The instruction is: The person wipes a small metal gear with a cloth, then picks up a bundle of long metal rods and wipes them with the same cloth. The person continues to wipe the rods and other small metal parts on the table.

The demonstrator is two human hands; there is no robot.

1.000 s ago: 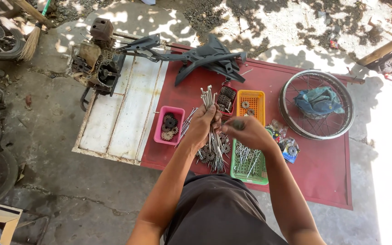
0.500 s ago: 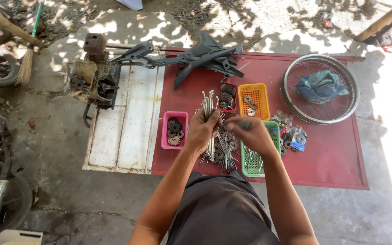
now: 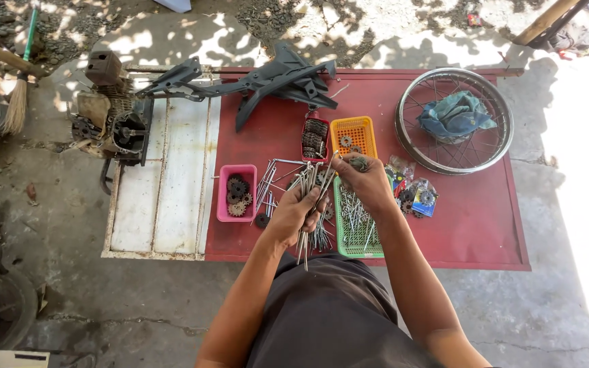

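While the left hand is clenched around a thick bundle of wheel spokes, their ends fanning out above and below the fist, the right hand pinches the top of one spoke with thumb and fingertips closed on it, just above the bundle. Both hands hover over the near half of the red board, directly above the green basket, which already holds a loose layer of spokes. My reading is that the sorting is partly done: some spokes sit in that basket, a good handful is in the fist, and more lie scattered on the board between the pink tray of small sprockets and the hands.

Beyond the hands stand an orange basket and a small red tray with dark chain parts, touching side by side. To the right of them lie coloured packets, and farther right a spoked wheel rim with a blue cloth inside. At the far edge rests a black plastic frame part, and off the board's left side an engine block sits by a white panel.

Free room lies mostly on the board's near right corner and along its right edge; the middle is crowded, and the near edge runs close to the person's lap.
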